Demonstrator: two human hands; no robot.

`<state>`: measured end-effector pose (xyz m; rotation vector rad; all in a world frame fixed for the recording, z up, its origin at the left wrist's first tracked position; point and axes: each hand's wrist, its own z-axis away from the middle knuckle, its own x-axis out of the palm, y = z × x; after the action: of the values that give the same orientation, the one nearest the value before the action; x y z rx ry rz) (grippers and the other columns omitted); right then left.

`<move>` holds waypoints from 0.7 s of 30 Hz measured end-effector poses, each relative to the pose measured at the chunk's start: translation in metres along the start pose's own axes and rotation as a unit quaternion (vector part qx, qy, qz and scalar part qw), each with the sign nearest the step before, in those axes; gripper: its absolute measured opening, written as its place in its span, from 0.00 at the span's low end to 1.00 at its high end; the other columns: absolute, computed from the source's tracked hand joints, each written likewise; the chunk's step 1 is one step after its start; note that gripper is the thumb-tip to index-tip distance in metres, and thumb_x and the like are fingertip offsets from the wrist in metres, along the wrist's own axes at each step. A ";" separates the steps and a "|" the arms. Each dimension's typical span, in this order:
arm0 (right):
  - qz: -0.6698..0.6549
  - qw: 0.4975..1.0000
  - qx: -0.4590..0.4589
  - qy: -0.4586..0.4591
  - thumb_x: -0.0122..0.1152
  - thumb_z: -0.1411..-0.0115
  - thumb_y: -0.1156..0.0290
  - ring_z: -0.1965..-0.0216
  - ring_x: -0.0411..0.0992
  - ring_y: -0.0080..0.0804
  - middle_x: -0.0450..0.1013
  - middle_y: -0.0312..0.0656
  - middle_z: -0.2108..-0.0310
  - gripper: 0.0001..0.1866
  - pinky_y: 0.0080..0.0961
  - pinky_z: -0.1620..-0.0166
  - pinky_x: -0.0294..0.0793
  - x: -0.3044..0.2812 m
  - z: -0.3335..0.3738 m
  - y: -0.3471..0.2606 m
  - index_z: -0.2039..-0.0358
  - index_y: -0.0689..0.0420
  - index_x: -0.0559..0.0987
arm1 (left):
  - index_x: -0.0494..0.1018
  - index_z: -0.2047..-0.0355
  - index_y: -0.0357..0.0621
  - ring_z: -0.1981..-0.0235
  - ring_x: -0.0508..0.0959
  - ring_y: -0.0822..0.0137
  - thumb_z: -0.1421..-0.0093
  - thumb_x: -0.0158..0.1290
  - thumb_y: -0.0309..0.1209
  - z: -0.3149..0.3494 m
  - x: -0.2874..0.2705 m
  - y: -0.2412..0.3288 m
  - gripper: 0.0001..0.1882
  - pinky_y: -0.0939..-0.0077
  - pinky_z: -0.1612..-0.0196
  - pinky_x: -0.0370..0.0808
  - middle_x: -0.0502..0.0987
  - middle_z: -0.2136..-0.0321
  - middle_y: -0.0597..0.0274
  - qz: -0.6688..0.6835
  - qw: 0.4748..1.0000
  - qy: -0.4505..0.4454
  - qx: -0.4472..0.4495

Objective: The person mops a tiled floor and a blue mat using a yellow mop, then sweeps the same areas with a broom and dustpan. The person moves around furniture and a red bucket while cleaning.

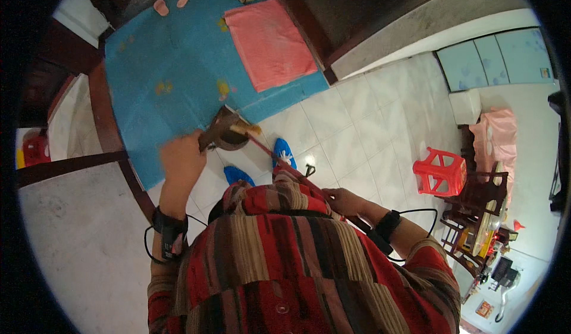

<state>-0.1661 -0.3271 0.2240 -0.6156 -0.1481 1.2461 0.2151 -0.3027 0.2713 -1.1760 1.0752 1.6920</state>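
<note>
While both hands (181,158) (345,202) grip a broom (250,136), white tiled floor (357,132), blue mat (172,78), red stool (441,171).

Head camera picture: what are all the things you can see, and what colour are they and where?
floor mat: 1, blue, upper left floor
towel: 1, pink, on mat
sandals: 2, pink, top edge
dustpan: 1, dark brown, by mat edge
broom: 1, red stick, centre
stool: 1, red plastic, right
slippers: 2, blue, on the person's feet
left hand: 1, holds dustpan handle
right hand: 1, grips broom stick
</note>
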 end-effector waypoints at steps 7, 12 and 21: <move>-0.039 0.997 0.064 -0.029 0.51 0.44 0.65 0.79 0.66 0.19 0.72 0.36 0.74 0.25 0.18 0.76 0.68 -0.005 0.026 -0.024 0.45 0.53 0.65 | 0.75 0.70 0.44 0.75 0.75 0.53 0.56 0.57 0.30 0.016 0.002 -0.031 0.11 0.62 0.73 0.70 0.76 0.77 0.52 0.028 0.999 0.045 0.014; -0.227 0.971 0.050 0.049 0.49 0.44 0.73 0.86 0.62 0.19 0.66 0.33 0.82 0.21 0.17 0.82 0.63 -0.004 0.026 -0.018 0.49 0.60 0.66 | 0.75 0.70 0.44 0.76 0.75 0.51 0.57 0.57 0.30 0.017 0.000 -0.045 0.11 0.62 0.73 0.69 0.75 0.78 0.52 0.059 0.997 0.040 0.001; -0.416 0.907 -0.009 0.061 0.48 0.46 0.77 0.84 0.61 0.19 0.65 0.33 0.80 0.24 0.17 0.82 0.61 -0.115 -0.006 -0.020 0.46 0.64 0.62 | 0.72 0.73 0.44 0.78 0.75 0.50 0.52 0.56 0.37 -0.051 -0.030 0.000 0.11 0.61 0.77 0.69 0.74 0.80 0.51 0.041 0.994 0.086 -0.044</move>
<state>-0.1849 -0.4381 0.2550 -0.5543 -0.2823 0.3765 0.2367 -0.3544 0.2895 -1.3710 1.1766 1.7412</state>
